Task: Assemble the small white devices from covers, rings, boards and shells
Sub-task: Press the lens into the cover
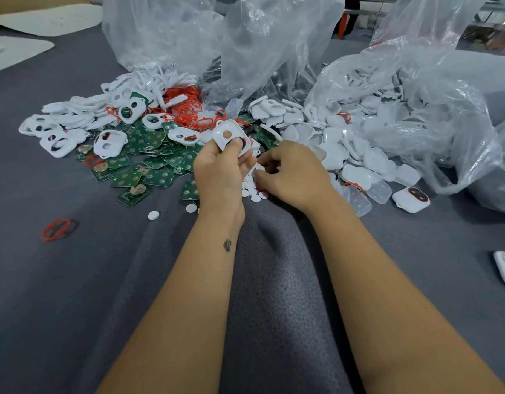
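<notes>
Two bare forearms reach forward over a grey felt-like cloth (pixel 274 294) that covers the work surface; the left forearm carries a small dark mark near the wrist. A loose red ring (pixel 55 229) lies on the cloth to the left, and a few white discs (pixel 153 215) are scattered just in front of the hands. At the right edge sit two assembled white devices (pixel 411 199), each with a red-rimmed dark oval on top.

The left hand (pixel 220 177) grips a white cover (pixel 231 136) with a round hole, thumb pressed on its face, holding it tilted above the pile. The right hand (pixel 294 173) is curled, its fingertips pinching down among the white discs; what they hold, if anything, is hidden.

Beyond the hands, green boards (pixel 148 163) spread to the left, some bearing round silver cells; any printing on them is too small to read. Behind them lie white covers with two openings (pixel 107 143), a tangle of red rings (pixel 187 108), and to the right a heap of white shells (pixel 365 155) spilling from clear plastic bags (pixel 245 46). No brand or label is legible.
</notes>
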A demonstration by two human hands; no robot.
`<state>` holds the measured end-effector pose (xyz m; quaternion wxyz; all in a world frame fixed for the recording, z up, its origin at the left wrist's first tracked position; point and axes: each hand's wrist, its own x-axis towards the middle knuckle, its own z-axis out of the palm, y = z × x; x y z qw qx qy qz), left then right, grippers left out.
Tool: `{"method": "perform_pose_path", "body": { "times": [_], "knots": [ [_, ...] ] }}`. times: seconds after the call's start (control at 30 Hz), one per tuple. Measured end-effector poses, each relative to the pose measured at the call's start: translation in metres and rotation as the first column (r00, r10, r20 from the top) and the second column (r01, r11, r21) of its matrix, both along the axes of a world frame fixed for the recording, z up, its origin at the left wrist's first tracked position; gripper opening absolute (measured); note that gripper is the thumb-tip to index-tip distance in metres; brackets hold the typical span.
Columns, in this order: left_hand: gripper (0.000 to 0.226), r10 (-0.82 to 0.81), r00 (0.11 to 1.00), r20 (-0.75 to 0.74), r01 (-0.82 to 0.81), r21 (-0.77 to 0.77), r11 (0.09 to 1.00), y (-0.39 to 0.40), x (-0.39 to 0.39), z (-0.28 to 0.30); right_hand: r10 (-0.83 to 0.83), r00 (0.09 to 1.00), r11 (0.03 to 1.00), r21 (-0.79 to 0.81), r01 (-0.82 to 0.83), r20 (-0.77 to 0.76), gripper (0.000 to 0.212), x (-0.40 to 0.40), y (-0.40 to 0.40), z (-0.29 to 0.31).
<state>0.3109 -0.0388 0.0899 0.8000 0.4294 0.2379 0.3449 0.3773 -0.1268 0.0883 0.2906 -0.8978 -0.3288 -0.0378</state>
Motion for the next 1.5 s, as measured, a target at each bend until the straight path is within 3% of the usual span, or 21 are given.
{"method": "perform_pose_path", "body": {
  "times": [0.13,0.27,0.43,0.53,0.67,0.93,1.17,1.5],
  "knots": [
    [0.020,-0.004,1.000,0.001,0.004,0.006,1.000,-0.001,0.000,-0.001,-0.003,1.000,1.000,0.028,0.003,-0.006,0.006,0.001,0.000,0.001],
    [0.021,-0.008,1.000,0.007,0.008,0.037,0.999,-0.001,0.001,0.001,-0.054,0.992,0.957,0.279,0.085,-0.114,0.011,-0.003,-0.004,0.004],
    [0.025,-0.108,0.994,-0.007,0.108,0.121,0.987,-0.008,-0.002,0.003,0.029,0.903,0.691,0.661,0.293,-0.430,0.015,-0.013,-0.022,0.009],
    [0.024,-0.197,0.980,-0.029,0.199,0.168,0.965,-0.014,-0.005,0.004,0.199,0.820,0.547,0.755,0.361,-0.537,0.014,-0.019,-0.032,0.010],
    [0.019,-0.282,0.954,-0.104,0.299,0.257,0.919,-0.020,-0.007,0.002,0.346,0.751,0.443,0.803,0.398,-0.563,0.015,-0.023,-0.039,0.011],
    [0.019,-0.336,0.930,-0.152,0.367,0.307,0.878,-0.024,-0.010,-0.003,0.359,0.785,0.453,0.830,0.325,-0.504,0.024,-0.024,-0.042,0.010],
    [0.019,-0.334,0.929,-0.158,0.368,0.319,0.873,-0.024,-0.009,-0.004,0.372,0.794,0.431,0.847,0.310,-0.480,0.019,-0.022,-0.040,0.010],
    [0.020,-0.308,0.929,-0.206,0.364,0.359,0.859,-0.025,-0.006,-0.006,0.246,0.861,0.457,0.837,0.302,-0.445,0.017,-0.020,-0.043,0.010]
  ]
}}
